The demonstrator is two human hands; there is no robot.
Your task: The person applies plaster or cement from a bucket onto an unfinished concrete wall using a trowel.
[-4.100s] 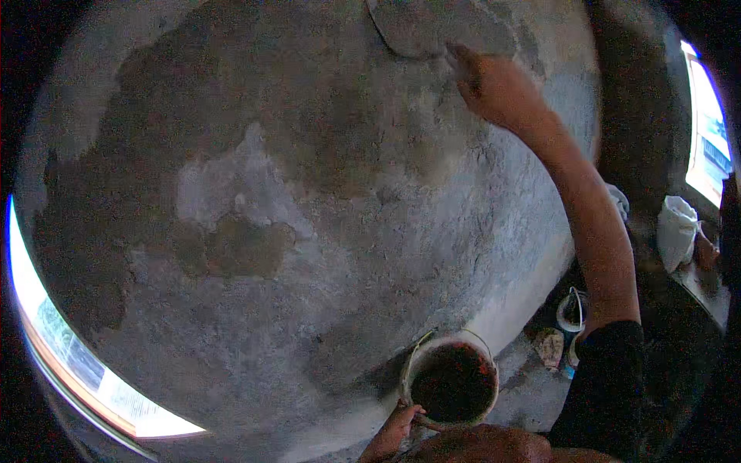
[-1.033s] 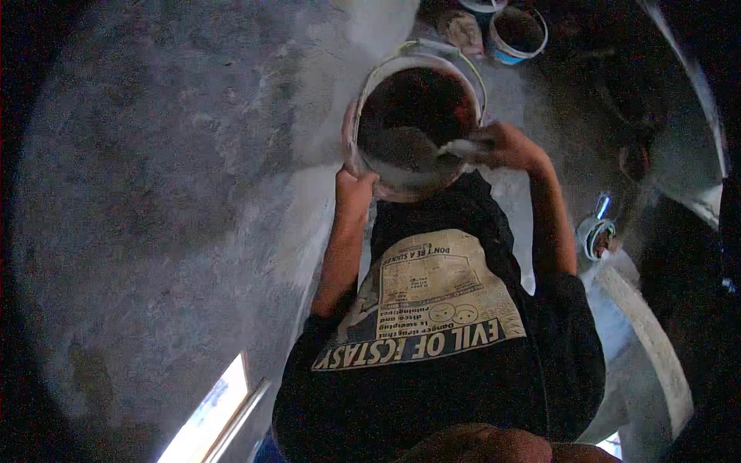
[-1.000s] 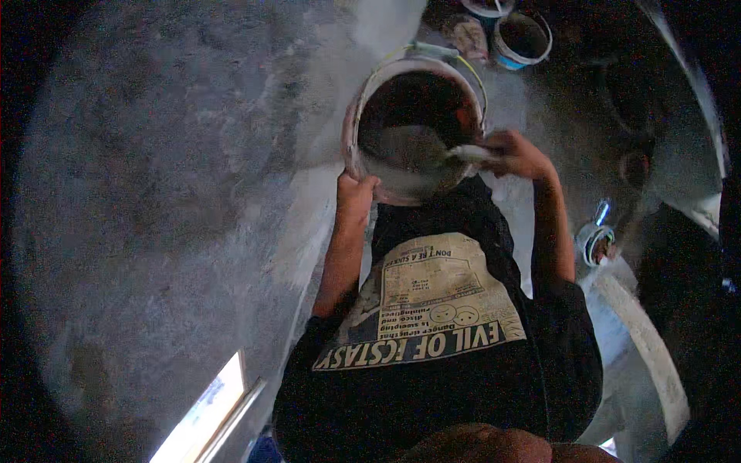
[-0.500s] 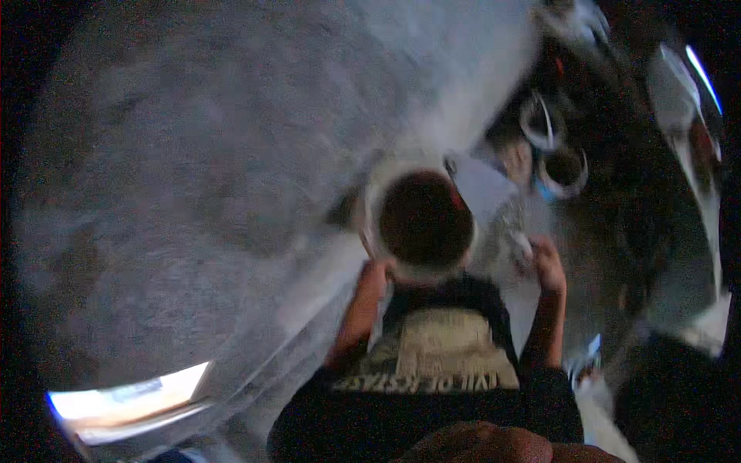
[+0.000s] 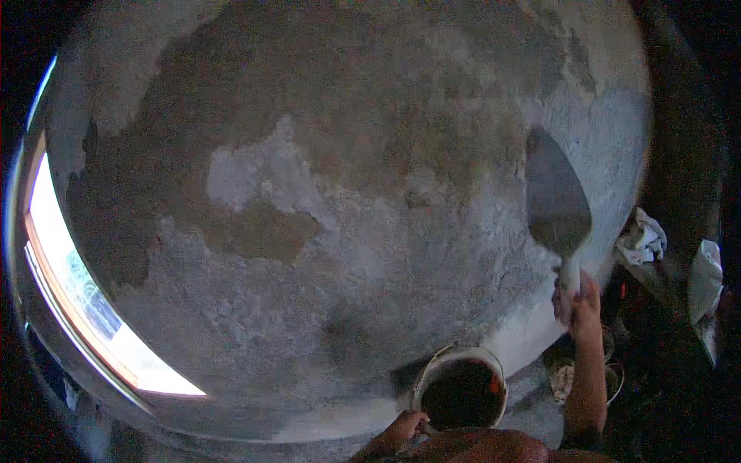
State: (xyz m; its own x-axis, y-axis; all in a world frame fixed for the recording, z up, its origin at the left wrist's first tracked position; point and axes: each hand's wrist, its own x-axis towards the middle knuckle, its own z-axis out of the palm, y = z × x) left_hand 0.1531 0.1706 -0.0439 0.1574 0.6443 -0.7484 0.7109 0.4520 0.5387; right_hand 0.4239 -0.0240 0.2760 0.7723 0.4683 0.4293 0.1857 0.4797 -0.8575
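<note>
A pointed trowel with a broad, dark blade and a pale handle stands tip-up in front of the patchy wall. My right hand is closed around its handle, arm raised; whether the blade touches the wall I cannot tell. At the bottom, a white bucket with a thin wire handle holds something dark, with a small red spot near its inner right side. My left hand is closed at the bucket's left rim, with part of the fingers hidden.
The rough wall carries dark areas and lighter plaster patches. A bright window is at the left. More buckets stand beyond my right forearm. Crumpled white sacks lie at the right, with a pale bag farther out.
My view has swung up to the wall, so the bucket sits lower in it. My right hand has raised the trowel from beside the bucket; my left hand stays at the bucket.
</note>
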